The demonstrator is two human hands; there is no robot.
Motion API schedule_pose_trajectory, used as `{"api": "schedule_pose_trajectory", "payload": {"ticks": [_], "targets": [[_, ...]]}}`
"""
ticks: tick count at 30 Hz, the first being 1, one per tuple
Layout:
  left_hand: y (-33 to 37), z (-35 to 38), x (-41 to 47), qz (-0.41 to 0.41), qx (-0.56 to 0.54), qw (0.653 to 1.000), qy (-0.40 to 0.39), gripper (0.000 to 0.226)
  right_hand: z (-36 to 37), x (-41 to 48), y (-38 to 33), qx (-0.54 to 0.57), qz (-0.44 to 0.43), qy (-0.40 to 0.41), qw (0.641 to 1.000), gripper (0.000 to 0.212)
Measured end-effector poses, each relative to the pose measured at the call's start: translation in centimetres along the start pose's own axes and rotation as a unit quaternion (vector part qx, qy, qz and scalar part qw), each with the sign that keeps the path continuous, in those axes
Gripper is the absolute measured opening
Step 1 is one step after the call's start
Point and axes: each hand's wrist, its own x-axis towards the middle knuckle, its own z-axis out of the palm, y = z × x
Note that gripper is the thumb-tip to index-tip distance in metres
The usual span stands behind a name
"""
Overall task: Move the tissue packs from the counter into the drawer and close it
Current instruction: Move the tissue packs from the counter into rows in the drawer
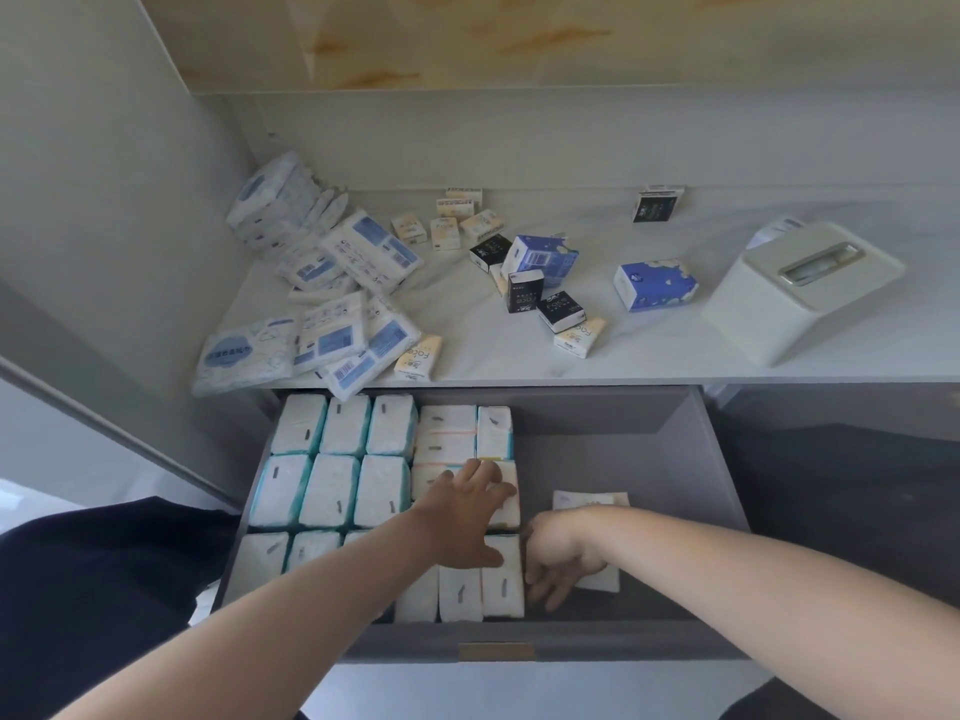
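Note:
The grey drawer (675, 459) stands pulled out below the white counter (467, 350). Its left half is filled with upright white tissue packs (332, 491) in rows. My left hand (467, 506) lies flat, fingers spread, on the packs in the middle. My right hand (561, 563) reaches down in the drawer's right half, fingers curled on a white tissue pack (602, 579) beside the front row. Another pack (589, 498) lies just behind my wrist. On the counter, several white-and-blue packs (332, 304) lie piled at the left, and small black, cream and blue packs (540, 283) are scattered in the middle.
A white tissue box holder (800, 293) with a slot lid sits at the counter's right. A grey cabinet wall (104, 200) closes the left side. The drawer's front panel has a small brass handle (496, 652). A dark garment (104, 589) is at lower left.

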Motion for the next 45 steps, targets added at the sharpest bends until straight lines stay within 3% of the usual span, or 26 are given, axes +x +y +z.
{"api": "schedule_pose_trajectory", "payload": {"ticks": [4, 7, 9, 11, 15, 19, 21, 25, 28, 35, 36, 39, 41, 43, 45], "targets": [[0.2, -0.2, 0.3, 0.001, 0.040, 0.999, -0.003, 0.084, -1.3, -1.0, -0.5, -0.124, -0.023, 0.040, 0.991, 0.049], [-0.2, -1.1, 0.7, -0.012, 0.026, 1.000, -0.011, 0.073, -4.6, -1.8, -1.0, -0.178, -0.059, 0.146, 0.971, 0.052], [-0.7, -2.2, 1.2, -0.020, -0.006, 1.000, 0.001, 0.060, -7.6, -2.6, -0.8, -0.254, -0.090, 0.264, 0.926, 0.053], [-0.9, -3.5, 2.2, -0.024, -0.053, 0.998, 0.017, 0.046, -10.2, -2.9, 0.2, -0.313, -0.091, 0.325, 0.888, 0.056], [0.3, -5.1, 5.6, -0.027, -0.156, 0.986, 0.041, 0.037, -11.8, -1.1, 2.3, -0.331, -0.048, 0.275, 0.902, 0.059], [3.6, -3.9, 9.0, -0.021, -0.184, 0.983, -0.014, 0.041, -11.1, 1.5, 4.2, -0.398, -0.023, 0.228, 0.889, 0.096], [5.2, -2.7, 10.1, -0.023, -0.187, 0.981, -0.050, 0.046, -10.7, 2.6, 5.1, -0.416, -0.013, 0.222, 0.882, 0.104], [7.5, -0.4, 11.3, -0.025, -0.206, 0.973, -0.102, 0.060, -11.5, 6.8, 7.7, -0.410, -0.014, 0.230, 0.883, 0.100], [8.0, 0.8, 12.1, -0.033, -0.184, 0.975, -0.116, 0.070, -10.6, 4.8, 7.2, -0.381, -0.031, 0.239, 0.893, 0.099], [7.4, 1.4, 12.7, -0.043, -0.151, 0.978, -0.138, 0.070, -10.5, 3.6, 7.1, -0.326, -0.033, 0.228, 0.917, 0.105], [7.2, 1.3, 12.6, -0.044, -0.155, 0.977, -0.142, 0.065, -10.7, 3.5, 7.1, -0.316, -0.029, 0.217, 0.923, 0.099], [5.9, 0.2, 12.5, -0.083, -0.205, 0.968, -0.122, 0.049, -11.0, 2.5, 7.1, -0.343, -0.013, 0.179, 0.922, 0.054], [4.9, -0.6, 12.6, -0.133, -0.261, 0.951, -0.102, 0.049, -11.2, 1.8, 7.2, -0.366, 0.007, 0.182, 0.913, 0.046], [4.3, -1.1, 13.1, -0.196, -0.337, 0.918, -0.077, 0.053, -11.8, 1.2, 7.0, -0.332, 0.000, 0.239, 0.913, 0.041], [4.2, -1.6, 13.8, -0.269, -0.425, 0.863, -0.048, 0.056, -12.7, 0.2, 6.2, -0.246, -0.032, 0.320, 0.914, 0.037]]}}
